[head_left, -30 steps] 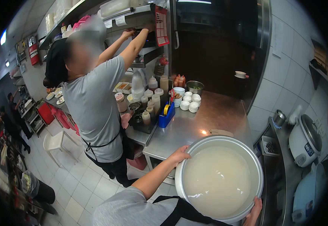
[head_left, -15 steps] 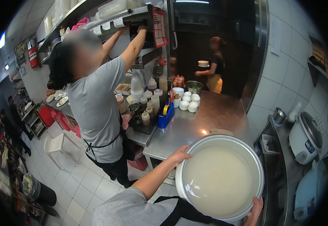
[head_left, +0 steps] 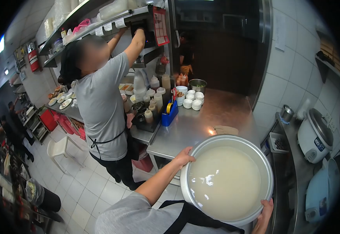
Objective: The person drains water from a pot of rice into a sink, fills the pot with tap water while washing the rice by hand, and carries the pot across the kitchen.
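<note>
Between my hands is a large round metal pot [head_left: 269, 175], filled with cloudy, whitish liquid [head_left: 226, 183]; whatever lies under the surface is hard to make out. My left hand [head_left: 184, 156] grips its rim at the left side, with the fingers partly hidden behind the wall. On the lower right of the rim, my right hand [head_left: 266, 210] is closed around the edge. The pot is held close in front of my apron, by the near edge of a steel counter [head_left: 193, 128]. A folded cloth [head_left: 225, 130] lies on the counter just beyond the rim.
At left a co-worker [head_left: 99, 109] reaches up to a shelf. White bowls [head_left: 193, 99], squeeze bottles [head_left: 154, 101] and a blue tape dispenser [head_left: 170, 113] stand on the counter. To the right, rice cookers [head_left: 314, 134] sit on a side shelf. Another person [head_left: 185, 54] shows in the dark doorway.
The person in the doorway has moved left and is partly hidden by the frame. My view has shifted slightly, and reflections on the liquid have changed. Both hands keep their hold on the pot.
</note>
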Action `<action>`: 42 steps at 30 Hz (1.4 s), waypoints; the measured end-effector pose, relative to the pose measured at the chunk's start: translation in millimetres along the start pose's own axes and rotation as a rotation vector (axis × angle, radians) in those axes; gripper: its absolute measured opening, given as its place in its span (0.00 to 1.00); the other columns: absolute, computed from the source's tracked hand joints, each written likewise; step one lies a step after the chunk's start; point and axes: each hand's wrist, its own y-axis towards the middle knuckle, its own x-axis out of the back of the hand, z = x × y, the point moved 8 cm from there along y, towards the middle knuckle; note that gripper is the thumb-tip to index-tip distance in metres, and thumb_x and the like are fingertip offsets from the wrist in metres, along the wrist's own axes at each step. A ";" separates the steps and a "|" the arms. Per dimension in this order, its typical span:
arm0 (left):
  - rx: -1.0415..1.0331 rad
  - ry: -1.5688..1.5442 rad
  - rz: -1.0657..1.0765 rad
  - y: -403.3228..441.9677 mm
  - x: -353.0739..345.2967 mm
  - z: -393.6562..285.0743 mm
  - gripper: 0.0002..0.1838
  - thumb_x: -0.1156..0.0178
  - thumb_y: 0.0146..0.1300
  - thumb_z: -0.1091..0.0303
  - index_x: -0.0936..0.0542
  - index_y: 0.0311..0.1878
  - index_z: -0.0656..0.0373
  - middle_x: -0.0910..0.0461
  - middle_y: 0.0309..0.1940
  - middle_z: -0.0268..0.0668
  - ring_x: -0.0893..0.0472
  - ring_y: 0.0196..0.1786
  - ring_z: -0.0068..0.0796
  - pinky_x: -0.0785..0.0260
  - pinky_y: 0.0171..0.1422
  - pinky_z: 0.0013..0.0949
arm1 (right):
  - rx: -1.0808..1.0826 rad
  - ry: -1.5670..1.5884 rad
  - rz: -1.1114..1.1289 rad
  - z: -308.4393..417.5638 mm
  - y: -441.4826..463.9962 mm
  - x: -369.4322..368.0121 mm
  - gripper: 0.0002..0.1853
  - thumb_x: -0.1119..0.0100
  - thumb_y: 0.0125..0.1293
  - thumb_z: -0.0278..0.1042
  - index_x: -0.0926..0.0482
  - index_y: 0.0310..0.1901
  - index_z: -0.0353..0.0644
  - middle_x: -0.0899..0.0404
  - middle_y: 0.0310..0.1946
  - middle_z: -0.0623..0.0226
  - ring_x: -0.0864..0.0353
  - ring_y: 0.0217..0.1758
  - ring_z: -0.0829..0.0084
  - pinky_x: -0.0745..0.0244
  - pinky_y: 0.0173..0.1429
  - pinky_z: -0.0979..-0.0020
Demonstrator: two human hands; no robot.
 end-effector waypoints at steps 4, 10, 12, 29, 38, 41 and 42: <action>0.019 -0.028 -0.022 -22.3 -15.3 -15.0 0.30 0.42 0.40 0.82 0.30 0.53 0.65 0.24 0.42 0.40 0.24 0.46 0.32 0.33 0.53 0.30 | -0.024 -0.008 0.012 -3.1 8.4 21.2 0.25 0.52 0.43 0.20 0.32 0.49 0.31 0.24 0.40 0.56 0.23 0.40 0.64 0.27 0.47 0.68; 0.030 -0.093 -0.039 -19.9 -12.4 12.6 0.32 0.42 0.40 0.82 0.32 0.56 0.64 0.25 0.44 0.40 0.25 0.48 0.32 0.33 0.54 0.30 | -0.024 -0.040 0.032 2.9 2.7 25.1 0.24 0.52 0.44 0.20 0.32 0.49 0.31 0.24 0.40 0.56 0.23 0.40 0.64 0.28 0.47 0.69; 0.036 -0.097 -0.028 -23.0 -15.7 11.0 0.33 0.42 0.41 0.81 0.33 0.57 0.64 0.25 0.45 0.41 0.25 0.48 0.32 0.34 0.55 0.30 | -0.033 -0.028 0.024 6.7 -3.1 21.8 0.24 0.52 0.44 0.20 0.32 0.49 0.31 0.25 0.40 0.56 0.23 0.40 0.64 0.28 0.47 0.69; 0.033 -0.043 -0.008 -18.6 -13.8 12.6 0.33 0.42 0.41 0.80 0.34 0.57 0.64 0.26 0.44 0.39 0.25 0.47 0.30 0.33 0.53 0.29 | 0.015 0.029 -0.013 2.8 -13.1 22.6 0.20 0.53 0.45 0.20 0.30 0.45 0.32 0.24 0.36 0.57 0.23 0.35 0.64 0.24 0.40 0.67; 0.054 -0.028 0.022 -8.0 -6.2 25.5 0.37 0.41 0.42 0.80 0.39 0.62 0.67 0.27 0.50 0.44 0.25 0.51 0.35 0.33 0.55 0.32 | -0.010 -0.053 -0.011 3.4 -19.4 18.8 0.25 0.52 0.45 0.20 0.31 0.51 0.32 0.23 0.41 0.57 0.22 0.42 0.65 0.28 0.47 0.69; 0.087 -0.048 0.060 -14.8 -15.0 15.6 0.38 0.41 0.43 0.80 0.40 0.63 0.68 0.28 0.51 0.45 0.26 0.52 0.36 0.33 0.55 0.33 | 0.023 -0.067 -0.027 7.8 -23.1 21.0 0.27 0.52 0.45 0.18 0.30 0.53 0.32 0.23 0.43 0.57 0.22 0.43 0.65 0.27 0.47 0.70; 0.127 -0.052 0.029 -25.1 -19.8 3.7 0.38 0.41 0.44 0.80 0.40 0.63 0.67 0.28 0.51 0.46 0.26 0.52 0.36 0.33 0.56 0.34 | 0.033 -0.072 -0.048 10.4 -25.4 22.8 0.27 0.52 0.45 0.18 0.30 0.52 0.32 0.23 0.43 0.57 0.22 0.43 0.65 0.27 0.47 0.70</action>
